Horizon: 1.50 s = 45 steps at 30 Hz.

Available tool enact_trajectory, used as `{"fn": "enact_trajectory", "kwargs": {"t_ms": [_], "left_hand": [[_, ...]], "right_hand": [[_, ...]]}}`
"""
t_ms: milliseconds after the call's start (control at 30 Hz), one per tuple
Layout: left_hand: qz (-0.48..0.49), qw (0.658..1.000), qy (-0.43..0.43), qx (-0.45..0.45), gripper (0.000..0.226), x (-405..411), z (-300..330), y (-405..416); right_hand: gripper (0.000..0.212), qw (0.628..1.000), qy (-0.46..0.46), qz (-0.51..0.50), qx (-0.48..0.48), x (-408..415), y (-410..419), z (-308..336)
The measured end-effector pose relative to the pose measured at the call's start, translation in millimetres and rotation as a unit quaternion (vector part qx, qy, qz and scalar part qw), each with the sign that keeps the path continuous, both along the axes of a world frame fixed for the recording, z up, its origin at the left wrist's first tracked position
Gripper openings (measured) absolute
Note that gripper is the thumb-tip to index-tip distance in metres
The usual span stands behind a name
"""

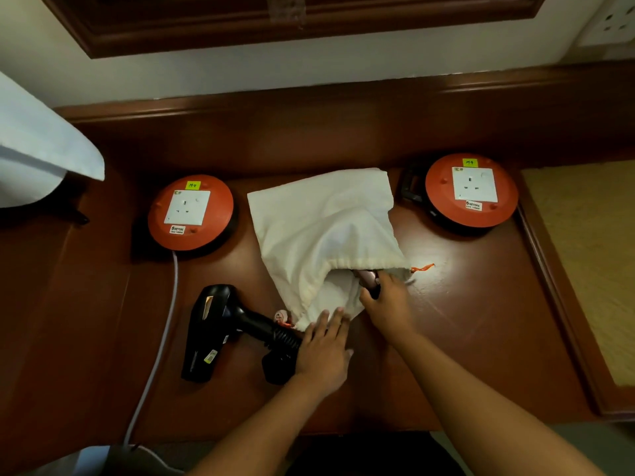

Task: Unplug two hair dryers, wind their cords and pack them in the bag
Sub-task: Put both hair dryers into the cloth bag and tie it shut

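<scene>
Two hair dryers (220,324) (369,281), two orange cord reels (191,213) (471,190), one bag (323,235)

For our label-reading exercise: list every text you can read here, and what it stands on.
"M4": yellow tag on left reel.
"M4": yellow tag on right reel.
"5 METERS": sticker on each reel; the line below is too small.
Black dryer stickers: unreadable.
Round tag by bag: unreadable.

A dark reddish wooden counter (481,321) ran under a pale wall (275,73). A dark wood frame (240,25) hung above, with a white wall socket (615,18) beyond the hands to their right.
</scene>
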<state>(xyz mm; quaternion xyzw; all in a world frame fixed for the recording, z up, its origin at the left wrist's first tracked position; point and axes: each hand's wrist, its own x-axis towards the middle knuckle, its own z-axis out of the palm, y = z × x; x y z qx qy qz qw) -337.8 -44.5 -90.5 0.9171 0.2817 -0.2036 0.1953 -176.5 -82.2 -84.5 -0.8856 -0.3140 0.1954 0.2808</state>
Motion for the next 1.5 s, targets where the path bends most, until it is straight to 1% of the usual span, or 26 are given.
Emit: {"fn": "enact_trajectory", "kwargs": {"t_ms": [100, 167, 233, 267, 300, 333, 400, 433, 467, 533, 600, 667, 733, 800, 867, 900, 967, 1000, 1033, 1067, 1100, 1167, 1233, 1333, 1400, 1500], "left_hand": [[-0.007, 1.0, -0.003, -0.005, 0.061, -4, 7, 1], [0.012, 0.996, -0.084, -0.001, 0.052, 1, 21, 7], [0.046, 0.976, -0.199, 0.079, 0.044, 11, 32, 17], [0.077, 0.963, -0.224, 0.125, 0.046, 15, 35, 24], [0.119, 0.957, -0.222, 0.147, 0.052, 20, 37, 31], [0.163, 0.955, -0.195, 0.153, 0.061, 23, 39, 40], [0.213, 0.96, -0.119, 0.137, 0.074, 26, 38, 56], [0.212, 0.966, -0.086, 0.117, 0.074, 26, 35, 62], [0.202, 0.971, -0.074, 0.104, 0.067, 24, 31, 66], [0.192, 0.973, -0.117, 0.053, 0.05, 18, 30, 69], [0.209, 0.958, -0.197, -0.008, 0.041, 7, 39, 65], [0.217, 0.942, -0.254, -0.021, 0.035, -10, 44, 59], [0.221, 0.937, -0.27, -0.013, 0.032, -29, 44, 58], [0.242, 0.935, -0.258, 0.0, 0.028, -42, 43, 64], [0.277, 0.929, -0.244, 0.023, 0.033, -47, 44, 70], [0.273, 0.928, -0.247, 0.061, 0.037, -46, 45, 69], [0.221, 0.92, -0.288, 0.146, 0.044, -38, 51, 57], [0.176, 0.917, -0.321, 0.159, 0.043, -31, 53, 45], [0.118, 0.921, -0.344, 0.14, 0.04, -23, 55, 32], [0.059, 0.934, -0.339, 0.096, 0.037, -15, 53, 18], [0.014, 0.951, -0.305, 0.044, 0.035, -7, 46, 8], [-0.01, 0.981, -0.192, -0.027, 0.043, 13, 27, -3], [0.024, 0.991, -0.126, -0.029, 0.056, 33, 12, -1], [0.063, 0.992, -0.11, -0.009, 0.062, 57, 6, 7], [0.061, 0.995, -0.077, -0.006, 0.059, 63, 2, 10], [0.03, 0.999, -0.03, 0.008, 0.06, 50, -2, 7]], "right_hand": [[0.025, 1.0, 0.008, -0.011, 0.005, 4, 10, -1], [0.029, 1.0, 0.018, -0.012, 0.007, 5, 13, -1], [0.038, 0.999, 0.043, -0.014, 0.023, 6, 10, -1], [0.043, 0.997, 0.057, -0.012, 0.044, 5, 6, 0], [0.049, 0.995, 0.067, -0.005, 0.069, 5, 1, 1], [0.053, 0.993, 0.076, 0.005, 0.087, 4, -5, 0], [0.056, 0.992, 0.087, 0.025, 0.086, 2, -16, 0], [0.055, 0.993, 0.085, 0.027, 0.077, 0, -20, 1], [0.053, 0.994, 0.081, 0.025, 0.074, -1, -22, 1], [0.049, 0.994, 0.071, 0.012, 0.08, -3, -24, 1], [0.043, 0.993, 0.068, -0.008, 0.092, -5, -20, 1], [0.036, 0.991, 0.081, -0.039, 0.099, -6, -12, 2], [0.033, 0.988, 0.079, -0.068, 0.11, -6, -5, 4], [0.033, 0.985, 0.076, -0.092, 0.122, -5, 1, 5], [0.035, 0.982, 0.083, -0.107, 0.129, -6, 5, 5], [0.036, 0.981, 0.083, -0.109, 0.135, -7, 5, 5], [0.042, 0.982, 0.074, -0.096, 0.146, -8, 2, 4], [0.046, 0.983, 0.071, -0.083, 0.145, -8, -1, 4], [0.05, 0.985, 0.067, -0.068, 0.141, -7, -4, 3], [0.053, 0.987, 0.063, -0.056, 0.138, -6, -7, 3], [0.054, 0.987, 0.062, -0.05, 0.139, -5, -10, 3], [0.055, 0.986, 0.066, -0.048, 0.147, -1, -14, 3], [0.055, 0.985, 0.076, -0.044, 0.15, 2, -17, 5], [0.055, 0.984, 0.088, -0.034, 0.152, 4, -19, 7], [0.053, 0.982, 0.099, -0.035, 0.154, 7, -20, 7], [0.052, 0.987, 0.07, -0.044, 0.136, 16, -20, 4]]}}
